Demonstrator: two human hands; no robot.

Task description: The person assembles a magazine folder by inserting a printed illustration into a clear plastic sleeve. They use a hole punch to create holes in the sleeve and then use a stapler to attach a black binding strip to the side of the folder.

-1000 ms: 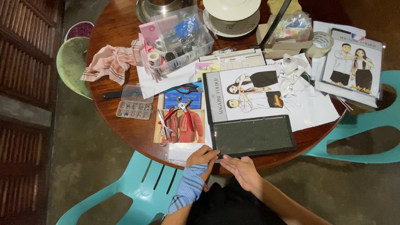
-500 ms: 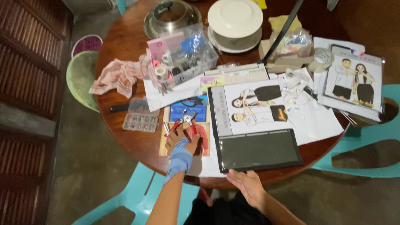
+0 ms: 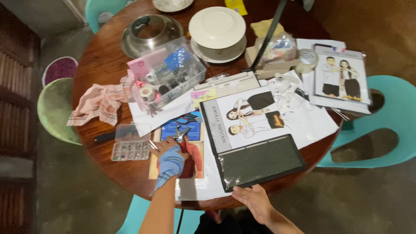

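Note:
My left hand [image 3: 167, 151], with a blue wrap around palm and wrist, lies on a colourful picture print [image 3: 195, 130] at the table's near left. Its fingers close around a small pair of red-handled pliers [image 3: 181, 138], whose metal jaws stick out past the fingertips. My right hand [image 3: 255, 200] rests flat, fingers apart, at the front edge of a black open folder [image 3: 260, 160], touching its near rim. A large drawing of two figures [image 3: 255, 115] lies just behind the folder.
Left of the left hand sits a small clear bead organiser [image 3: 130, 150]. A clear supply box [image 3: 171, 71], checked cloth [image 3: 97, 102], steel lid [image 3: 149, 32], white covered bowl [image 3: 216, 28] and tape roll [image 3: 308, 58] crowd the round wooden table [image 3: 102, 65]. A teal chair [image 3: 390, 125] stands at right.
My left hand has reached forward from the table's near edge onto the picture print and closed on the pliers. My right hand has stayed at the front of the folder. The view shifted closer.

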